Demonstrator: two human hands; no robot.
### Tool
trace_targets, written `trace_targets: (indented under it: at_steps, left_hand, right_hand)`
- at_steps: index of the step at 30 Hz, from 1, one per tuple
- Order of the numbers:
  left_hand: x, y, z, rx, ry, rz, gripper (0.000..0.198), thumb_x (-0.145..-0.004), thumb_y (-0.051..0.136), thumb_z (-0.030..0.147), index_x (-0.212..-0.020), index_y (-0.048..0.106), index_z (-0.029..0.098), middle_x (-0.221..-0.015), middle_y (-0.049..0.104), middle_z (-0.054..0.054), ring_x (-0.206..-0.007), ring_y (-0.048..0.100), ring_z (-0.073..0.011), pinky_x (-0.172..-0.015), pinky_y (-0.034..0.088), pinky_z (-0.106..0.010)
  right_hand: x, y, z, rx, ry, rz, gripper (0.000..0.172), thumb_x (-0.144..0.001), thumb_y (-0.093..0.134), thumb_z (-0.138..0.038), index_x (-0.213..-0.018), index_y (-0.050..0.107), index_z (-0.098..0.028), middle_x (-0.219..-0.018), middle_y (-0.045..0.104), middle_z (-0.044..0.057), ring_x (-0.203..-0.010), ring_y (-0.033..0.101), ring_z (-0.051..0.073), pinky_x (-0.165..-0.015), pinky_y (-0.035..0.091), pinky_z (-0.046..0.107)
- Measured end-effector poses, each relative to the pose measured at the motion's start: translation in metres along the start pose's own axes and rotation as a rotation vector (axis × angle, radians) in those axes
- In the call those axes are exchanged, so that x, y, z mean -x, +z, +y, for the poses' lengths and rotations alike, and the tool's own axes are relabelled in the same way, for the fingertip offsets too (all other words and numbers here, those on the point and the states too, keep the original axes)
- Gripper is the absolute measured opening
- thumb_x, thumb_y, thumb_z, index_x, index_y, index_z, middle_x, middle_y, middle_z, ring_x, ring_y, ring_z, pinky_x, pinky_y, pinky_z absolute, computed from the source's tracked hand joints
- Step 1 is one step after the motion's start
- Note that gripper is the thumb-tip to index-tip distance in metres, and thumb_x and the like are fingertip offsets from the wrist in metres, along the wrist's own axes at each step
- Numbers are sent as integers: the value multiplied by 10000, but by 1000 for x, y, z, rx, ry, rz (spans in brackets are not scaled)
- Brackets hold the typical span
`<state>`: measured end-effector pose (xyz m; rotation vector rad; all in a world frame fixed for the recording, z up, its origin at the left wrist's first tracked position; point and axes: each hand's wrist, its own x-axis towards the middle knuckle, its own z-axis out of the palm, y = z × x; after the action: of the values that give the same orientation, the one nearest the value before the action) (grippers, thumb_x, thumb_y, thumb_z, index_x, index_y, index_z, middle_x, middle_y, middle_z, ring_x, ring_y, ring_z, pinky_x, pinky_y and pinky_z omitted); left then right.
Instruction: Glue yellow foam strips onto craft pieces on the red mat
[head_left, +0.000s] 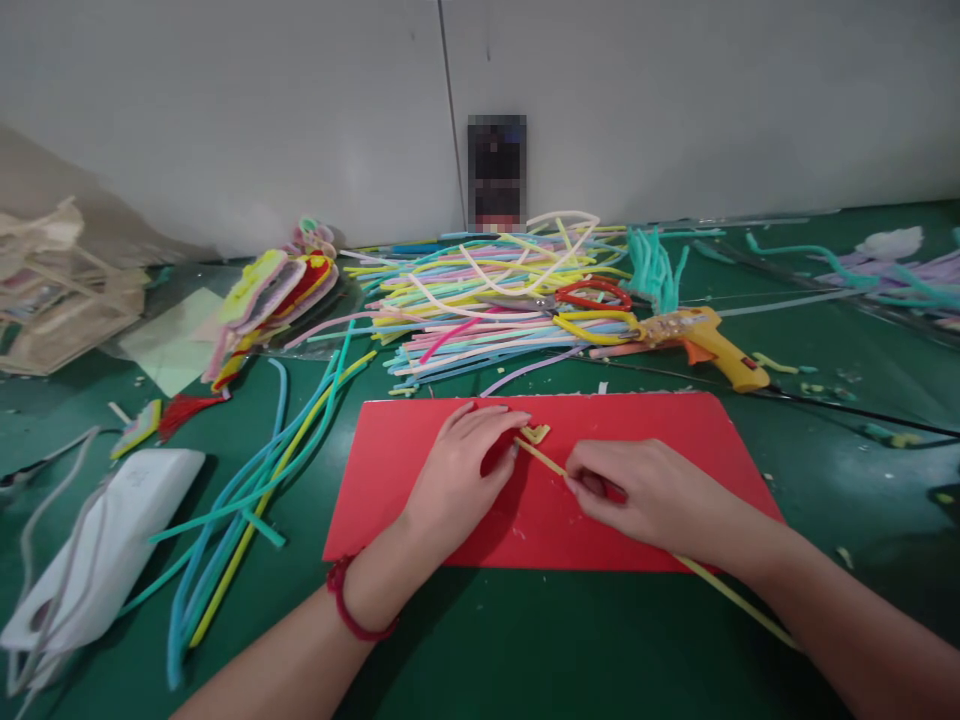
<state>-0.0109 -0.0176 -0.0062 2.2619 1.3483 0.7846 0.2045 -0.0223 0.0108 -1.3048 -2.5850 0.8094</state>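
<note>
Yellow pipe cleaner (541, 458) crossing the near edge of the red board (397, 480), pinched by left hand (465, 470) and right hand (645, 490) fingertips; presumably light, pliable, best held near its tip.

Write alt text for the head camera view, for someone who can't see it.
A person's left hand and right hand pinch a yellow pipe cleaner over a red board on a green table. Beyond lie a pile of colorful pipe cleaners, scissors and a glue gun.
</note>
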Motion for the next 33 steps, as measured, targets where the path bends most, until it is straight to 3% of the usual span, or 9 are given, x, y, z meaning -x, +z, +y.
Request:
trace_targets:
  at_steps: [8,15,22,26,29,33]
  left_hand:
    - [0,-1,2,-20,24,22,277,-823,548,85,-1068,598,205,-1064,680,-31,-1020,603,-182,-930,495,-379]
    - [5,2,5,-198,199,41,308,-866,457,95,-1149,556,163,-1152,656,-77,-1082,591,-208,-979,455,-445]
    - [4,-1,5,-268,94,57,325,-884,428,118,-1183,538,179,-1197,638,-70,-1133,571,-195,-1004,441,-429]
    - [8,-2,13,-377,159,-80,387,-923,386,174,-1304,445,137,-1328,541,-94,-1232,494,-188,-1047,404,-400]
    - [17,1,25,-511,164,-224,536,-930,401,390,-1390,336,123,-1454,367,-135,-1338,350,-265,-1063,354,-492]
    - [29,7,36,-579,129,-247,691,-874,390,568,-1418,298,151,-1465,323,-193,-1341,317,-340,-1005,378,-562]
  right_hand:
    - [0,-1,0,-15,4,7,89,-831,466,-177,-752,491,-210,-658,561,-48,-555,487,82,-503,276,212]
    - [0,0,1,-10,6,9,103,-823,471,-180,-723,464,-206,-647,538,-50,-553,465,82,-504,269,209]
    - [-1,-3,-1,-22,12,-5,113,-825,464,-168,-718,471,-204,-643,535,-46,-547,460,83,-502,264,209]
    - [-1,-3,-1,-19,9,11,117,-817,474,-162,-707,466,-202,-633,538,-45,-540,460,82,-497,260,208]
    - [-3,-3,-2,-11,8,13,130,-825,476,-174,-699,459,-198,-625,533,-45,-532,451,80,-497,259,208]
    - [-3,-3,-3,-11,13,13,131,-820,478,-160,-697,455,-197,-621,528,-46,-529,444,80,-495,256,208]
